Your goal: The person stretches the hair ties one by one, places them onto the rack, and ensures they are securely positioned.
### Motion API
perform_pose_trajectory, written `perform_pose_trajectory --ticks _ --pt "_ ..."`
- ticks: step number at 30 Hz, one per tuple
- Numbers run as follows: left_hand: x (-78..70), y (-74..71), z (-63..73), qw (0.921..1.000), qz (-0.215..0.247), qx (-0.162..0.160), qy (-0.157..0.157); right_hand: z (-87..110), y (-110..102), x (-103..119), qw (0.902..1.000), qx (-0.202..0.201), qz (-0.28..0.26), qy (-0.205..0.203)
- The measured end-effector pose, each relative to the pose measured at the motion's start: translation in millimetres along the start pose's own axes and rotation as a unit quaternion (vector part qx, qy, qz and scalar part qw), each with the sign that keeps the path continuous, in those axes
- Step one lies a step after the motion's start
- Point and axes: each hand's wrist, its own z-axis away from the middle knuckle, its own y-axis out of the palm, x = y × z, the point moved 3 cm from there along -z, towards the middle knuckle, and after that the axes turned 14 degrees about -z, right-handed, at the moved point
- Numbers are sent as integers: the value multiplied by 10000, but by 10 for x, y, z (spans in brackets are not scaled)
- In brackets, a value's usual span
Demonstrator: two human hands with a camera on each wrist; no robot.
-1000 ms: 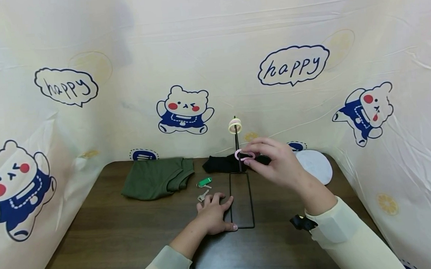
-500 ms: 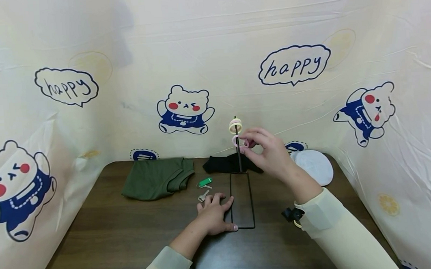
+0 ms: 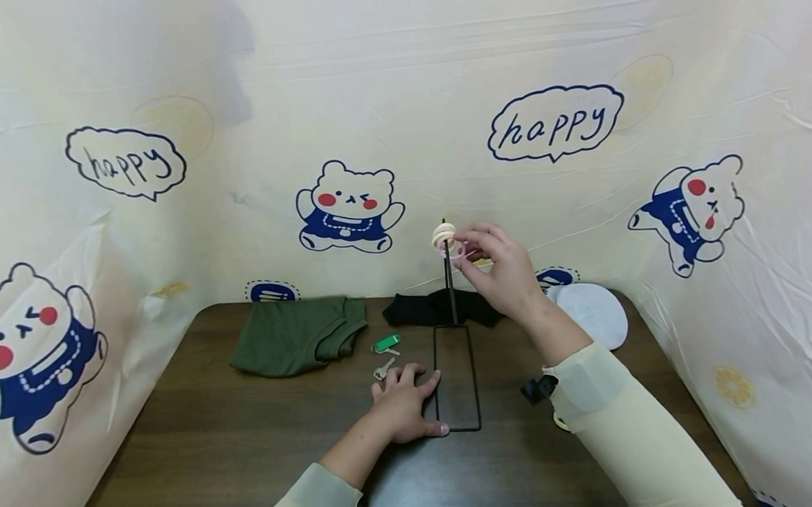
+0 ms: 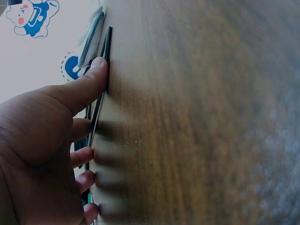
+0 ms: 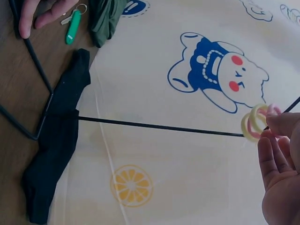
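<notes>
A black wire stand (image 3: 477, 380) lies with its rectangular base on the brown table, its thin post (image 3: 450, 297) rising at the far end. Pale yellow ring-shaped hair ties (image 3: 441, 231) hang near the post's top. My right hand (image 3: 511, 282) pinches a pink hair tie (image 3: 459, 251) between thumb and fingers, close beside the post and just below the yellow ones. In the right wrist view, fingertips partly hide the pink tie. With fingers spread, my left hand (image 3: 406, 407) rests at the base's left side, its thumb (image 4: 96, 75) on the near corner.
Keys with a green tag (image 3: 386, 343) lie left of the base. Folded dark green cloth (image 3: 293, 336) is at the back left. Black cloth (image 3: 416, 309) lies behind the post. A white rounded item (image 3: 594, 316) sits back right. A yellow ring (image 3: 560, 421) shows beside the right sleeve.
My right hand has risen along the post and shifted slightly left, carrying the pink hair tie up to just below the yellow ones. The left hand and the stand have stayed put.
</notes>
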Motion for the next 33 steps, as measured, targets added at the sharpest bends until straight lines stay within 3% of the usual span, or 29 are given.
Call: perform_pose_trajectory --ticks 9,15,20,27,33 --pt "7 -6 12 10000 27 -4 1 126 -6 -116 9994 -56 -297 165" --pt "0 -8 9 10000 30 6 -10 271 -17 -119 9994 -17 -347 -22" --pt "-8 -8 -1 10000 39 8 -3 413 -85 -92 9990 -51 -429 -124" --pt "-4 -13 0 10000 10 -4 -11 652 -224 -75 9989 -145 -414 171" --pt "-19 -21 3 10000 32 -9 3 861 -311 -84 9994 -146 -281 114"
